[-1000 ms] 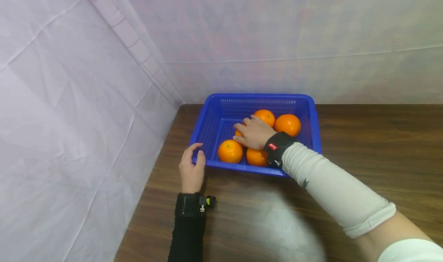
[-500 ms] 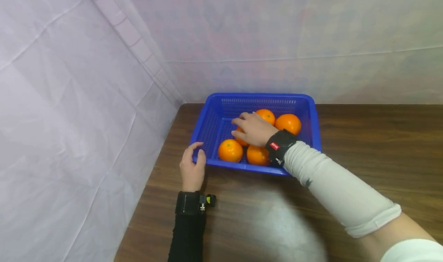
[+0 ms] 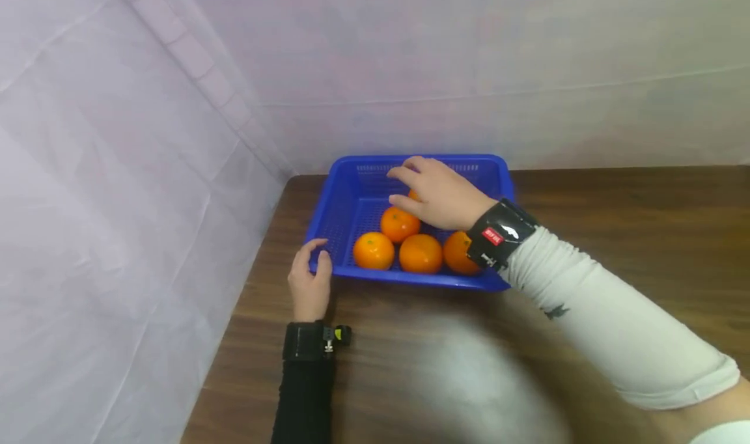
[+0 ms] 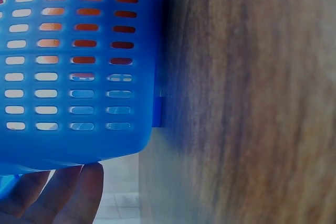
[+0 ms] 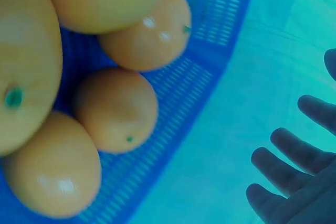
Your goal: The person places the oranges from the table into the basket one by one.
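A blue plastic basket (image 3: 375,278) with slotted walls holds several oranges. Three of these, a left orange (image 3: 374,251), a middle orange (image 3: 420,254) and a right orange (image 3: 459,254), line its front side. Behind them sits another orange (image 3: 400,224). My right hand (image 3: 442,196) hovers over the basket with spread fingers and nothing in it, hiding the oranges farther back. In the right wrist view, its fingers (image 5: 289,169) are apart from the fruit. My left hand (image 3: 310,284) grips the basket's front left corner, and its fingers (image 4: 86,192) touch the basket's wall in the left wrist view.
The basket stands on a brown wooden table (image 3: 615,235), near its back edge. Behind it hangs a pale cloth (image 3: 527,53), and another white cloth (image 3: 105,203) covers the left side.
My right hand has lifted off the oranges and spread its fingers. An orange at the front right now shows from under the wrist. The head view has shifted slightly; the left hand keeps its hold.
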`<action>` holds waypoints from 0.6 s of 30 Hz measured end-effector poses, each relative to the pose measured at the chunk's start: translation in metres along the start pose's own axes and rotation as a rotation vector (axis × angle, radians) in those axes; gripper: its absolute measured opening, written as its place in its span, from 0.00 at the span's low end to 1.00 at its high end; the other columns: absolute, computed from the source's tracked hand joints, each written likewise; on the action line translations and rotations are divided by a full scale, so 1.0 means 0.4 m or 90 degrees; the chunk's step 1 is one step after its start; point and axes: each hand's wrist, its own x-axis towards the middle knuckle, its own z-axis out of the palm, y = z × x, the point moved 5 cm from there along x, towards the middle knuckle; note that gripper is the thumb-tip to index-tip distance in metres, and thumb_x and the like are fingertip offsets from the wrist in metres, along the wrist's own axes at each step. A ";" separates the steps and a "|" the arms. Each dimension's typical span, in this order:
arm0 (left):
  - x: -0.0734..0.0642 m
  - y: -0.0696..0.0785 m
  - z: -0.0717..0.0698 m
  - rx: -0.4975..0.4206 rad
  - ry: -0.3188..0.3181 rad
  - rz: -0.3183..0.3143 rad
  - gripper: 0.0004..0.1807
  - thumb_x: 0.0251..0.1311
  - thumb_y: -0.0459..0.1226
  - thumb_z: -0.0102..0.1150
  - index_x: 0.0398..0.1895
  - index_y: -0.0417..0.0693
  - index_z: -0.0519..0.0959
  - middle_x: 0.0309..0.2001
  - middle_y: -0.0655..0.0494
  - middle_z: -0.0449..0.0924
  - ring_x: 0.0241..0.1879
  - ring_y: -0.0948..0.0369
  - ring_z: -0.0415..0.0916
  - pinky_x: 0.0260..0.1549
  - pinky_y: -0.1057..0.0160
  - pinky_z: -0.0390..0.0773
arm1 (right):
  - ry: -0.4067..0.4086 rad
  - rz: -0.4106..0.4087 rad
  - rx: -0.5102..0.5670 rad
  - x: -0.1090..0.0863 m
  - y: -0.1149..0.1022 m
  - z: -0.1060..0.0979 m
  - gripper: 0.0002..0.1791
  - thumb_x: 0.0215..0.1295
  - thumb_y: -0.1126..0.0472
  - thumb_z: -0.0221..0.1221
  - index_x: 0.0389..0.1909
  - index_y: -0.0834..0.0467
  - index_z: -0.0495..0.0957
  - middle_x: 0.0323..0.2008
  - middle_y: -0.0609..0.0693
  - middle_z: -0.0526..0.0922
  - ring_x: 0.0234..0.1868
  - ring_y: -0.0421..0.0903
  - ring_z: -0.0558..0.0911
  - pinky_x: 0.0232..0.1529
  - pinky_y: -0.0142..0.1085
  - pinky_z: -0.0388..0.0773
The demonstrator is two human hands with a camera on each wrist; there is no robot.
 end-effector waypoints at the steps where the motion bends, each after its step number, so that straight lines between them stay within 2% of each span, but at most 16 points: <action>1: 0.002 -0.003 -0.003 0.002 0.000 -0.002 0.14 0.66 0.35 0.56 0.52 0.46 0.83 0.55 0.44 0.82 0.59 0.50 0.77 0.63 0.51 0.71 | 0.002 0.003 -0.001 -0.006 -0.003 -0.011 0.31 0.75 0.43 0.53 0.72 0.53 0.68 0.67 0.60 0.71 0.66 0.59 0.72 0.70 0.54 0.68; 9: 0.019 -0.025 -0.026 0.007 -0.005 -0.020 0.14 0.67 0.36 0.55 0.53 0.48 0.82 0.58 0.45 0.81 0.62 0.51 0.75 0.65 0.51 0.69 | 0.049 0.003 -0.022 -0.069 -0.016 -0.078 0.31 0.73 0.43 0.54 0.72 0.53 0.68 0.66 0.60 0.73 0.65 0.59 0.73 0.69 0.54 0.68; 18: 0.035 -0.048 -0.033 0.006 -0.013 -0.040 0.14 0.68 0.37 0.54 0.54 0.48 0.82 0.60 0.47 0.80 0.65 0.52 0.73 0.68 0.50 0.67 | 0.080 0.036 -0.026 -0.178 0.018 -0.100 0.33 0.75 0.40 0.51 0.72 0.55 0.68 0.68 0.59 0.72 0.68 0.58 0.71 0.70 0.55 0.67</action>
